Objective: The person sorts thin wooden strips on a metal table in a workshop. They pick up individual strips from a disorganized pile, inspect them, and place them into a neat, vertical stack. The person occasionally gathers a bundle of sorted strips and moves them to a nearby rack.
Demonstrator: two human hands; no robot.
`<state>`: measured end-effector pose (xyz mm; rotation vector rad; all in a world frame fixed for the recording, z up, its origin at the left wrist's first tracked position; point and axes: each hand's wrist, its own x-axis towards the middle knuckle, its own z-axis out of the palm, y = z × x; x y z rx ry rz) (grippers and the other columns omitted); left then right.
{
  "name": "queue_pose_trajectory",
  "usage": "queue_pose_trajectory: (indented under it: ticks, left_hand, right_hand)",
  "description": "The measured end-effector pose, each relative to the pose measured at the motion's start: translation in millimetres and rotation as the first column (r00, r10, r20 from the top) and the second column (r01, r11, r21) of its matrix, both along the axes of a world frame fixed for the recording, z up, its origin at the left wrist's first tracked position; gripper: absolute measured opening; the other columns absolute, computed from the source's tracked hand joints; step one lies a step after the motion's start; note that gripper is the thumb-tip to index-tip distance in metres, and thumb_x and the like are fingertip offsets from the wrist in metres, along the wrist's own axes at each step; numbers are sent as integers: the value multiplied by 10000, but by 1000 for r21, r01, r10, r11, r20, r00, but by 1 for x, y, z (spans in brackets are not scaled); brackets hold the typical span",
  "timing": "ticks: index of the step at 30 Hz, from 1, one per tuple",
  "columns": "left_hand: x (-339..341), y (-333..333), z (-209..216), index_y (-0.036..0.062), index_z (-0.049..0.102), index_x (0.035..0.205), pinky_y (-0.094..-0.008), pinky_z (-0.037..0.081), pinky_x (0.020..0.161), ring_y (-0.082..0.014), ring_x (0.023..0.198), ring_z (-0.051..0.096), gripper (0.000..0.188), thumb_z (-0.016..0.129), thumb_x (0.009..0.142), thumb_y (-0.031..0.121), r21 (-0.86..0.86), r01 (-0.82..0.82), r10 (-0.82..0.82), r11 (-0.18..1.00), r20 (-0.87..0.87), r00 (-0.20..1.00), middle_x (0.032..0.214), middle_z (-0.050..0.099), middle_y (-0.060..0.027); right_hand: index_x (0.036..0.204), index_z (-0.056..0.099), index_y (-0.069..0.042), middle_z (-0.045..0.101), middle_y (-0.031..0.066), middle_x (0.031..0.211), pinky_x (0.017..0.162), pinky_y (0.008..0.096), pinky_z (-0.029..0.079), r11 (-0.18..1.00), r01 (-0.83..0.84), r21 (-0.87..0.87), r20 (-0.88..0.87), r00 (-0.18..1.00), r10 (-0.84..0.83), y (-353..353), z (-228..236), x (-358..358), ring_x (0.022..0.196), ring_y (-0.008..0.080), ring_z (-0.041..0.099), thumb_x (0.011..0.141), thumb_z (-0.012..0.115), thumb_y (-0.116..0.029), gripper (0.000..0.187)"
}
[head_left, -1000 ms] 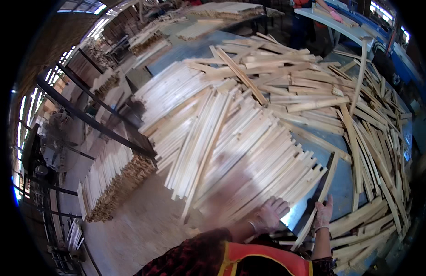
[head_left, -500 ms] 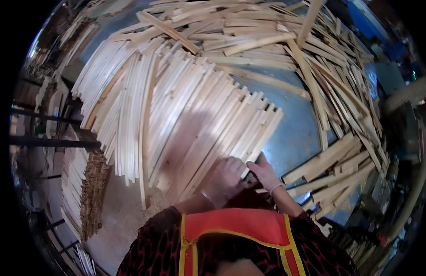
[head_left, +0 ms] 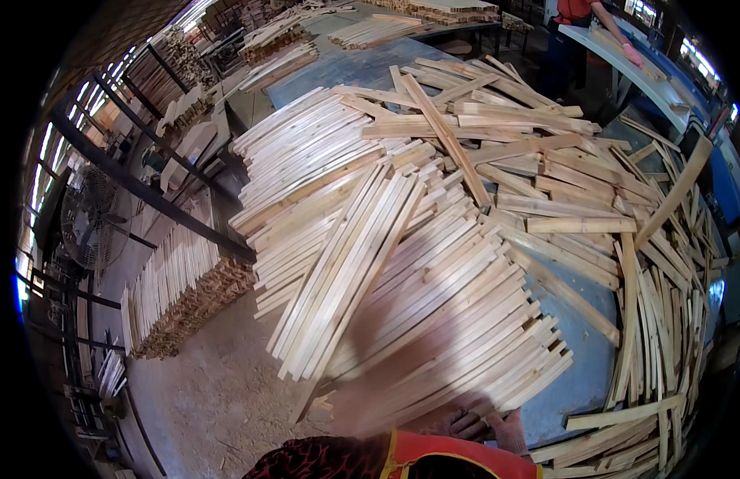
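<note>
At the lower edge, both my hands are at the near ends of a broad row of pale wooden strips (head_left: 466, 319). My left hand (head_left: 468, 421) has dark fingertips, stretched out and a little apart beside the strip ends; no strip shows in them. Close on its right is my right hand (head_left: 510, 433), pale and partly cut off by my red apron (head_left: 466, 457). Whether its fingers are closed on a strip is hidden. A narrower bundle of strips (head_left: 350, 271) lies slantwise on top of the row, its near ends overhanging the table edge.
Loose wooden pieces (head_left: 573, 225) lie jumbled on the blue-grey table (head_left: 557, 307), behind and to the right. Left stand dark metal bars (head_left: 146, 191), a stacked pile of strips (head_left: 186, 279) and a large fan (head_left: 91, 215). A co-worker's hand (head_left: 632, 54) rests at a machine, far right.
The view has tipped up and leftward, so the wood and my hands sit lower and farther right in the picture. My hands remain close together at the strips' near ends.
</note>
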<state>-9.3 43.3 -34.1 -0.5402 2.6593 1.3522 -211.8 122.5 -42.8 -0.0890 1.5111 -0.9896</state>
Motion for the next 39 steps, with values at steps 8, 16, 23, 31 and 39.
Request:
queue_pose_trajectory:
  ticks: [8, 16, 23, 31, 39]
  left_hand:
    - [20, -47, 8, 272, 319, 1675, -551, 231, 1319, -379, 1616, 298, 594, 352, 1115, 468, -316, 349, -305, 882, 182, 935, 1773, 297, -77]
    - [100, -133, -56, 223, 469, 1602, -573, 373, 1233, -370, 1443, 514, 577, 503, 1047, 378, -819, 552, -142, -160, 572, 808, 1587, 516, -120]
    - [148, -289, -25, 178, 543, 1500, -579, 417, 1184, -336, 1446, 489, 541, 610, 982, 318, -630, 140, -267, 764, -112, 957, 1537, 530, -127]
    - [158, -389, -30, 158, 583, 1397, -632, 403, 1132, -365, 1287, 558, 591, 677, 870, 409, -714, -117, -20, 690, -181, 983, 1354, 603, -97]
    - [79, -413, 6, 101, 594, 1216, -625, 396, 1045, -387, 1225, 517, 497, 700, 757, 260, -793, -100, 35, 601, -99, 995, 1268, 551, -137]
  right_hand:
    - [1593, 191, -82, 612, 224, 1284, 825, 402, 628, 993, -62, 102, -21, 998, 65, -47, -4, 18, 1024, 302, 692, 912, 697, -11, 851]
    - [1529, 254, 33, 667, 191, 1211, 800, 396, 620, 992, -121, 35, -70, 990, 123, -168, 28, 87, 957, 281, 703, 915, 767, -145, 820]
    - [1493, 376, 116, 706, 226, 1193, 898, 371, 592, 942, -328, 78, -309, 890, 335, -289, 4, 127, 1033, 270, 704, 940, 758, -364, 826]
    - [1389, 385, 202, 684, 408, 1195, 1011, 482, 558, 876, -481, 37, -470, 765, 440, -410, -3, 156, 1118, 515, 705, 889, 729, -610, 1014]
    - [1377, 549, 24, 713, 251, 1223, 954, 527, 558, 817, -547, -185, -857, 497, 138, -392, 0, 52, 1116, 522, 664, 782, 777, -426, 780]
